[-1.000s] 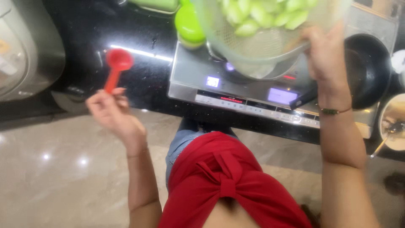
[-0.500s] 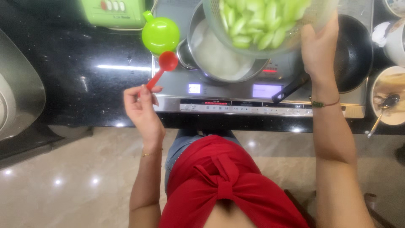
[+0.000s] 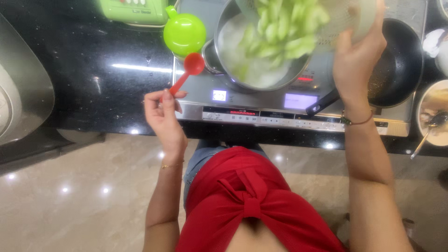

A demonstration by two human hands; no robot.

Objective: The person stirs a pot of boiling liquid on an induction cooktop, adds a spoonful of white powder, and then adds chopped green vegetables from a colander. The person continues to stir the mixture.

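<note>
A red spoon [image 3: 186, 74] sits in the left hand [image 3: 162, 112], matching the red knotted top [image 3: 252, 205], while pale green vegetable pieces [image 3: 284, 32] spill from a whitish translucent bowl [image 3: 345, 18] into a silvery steel pot [image 3: 224, 28]. The counter [image 3: 93, 84] is glossy black with fine specks, the lidded jug [image 3: 184, 33] bright lime green, the pan [image 3: 396, 65] black, and the cooktop [image 3: 289, 109] silver with bluish lit displays.

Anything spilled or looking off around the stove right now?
No spill shows. The right hand tilts the bowl so green pieces tumble into the pot; all appear over it. The left hand holds a red spoon clear of it.
</note>
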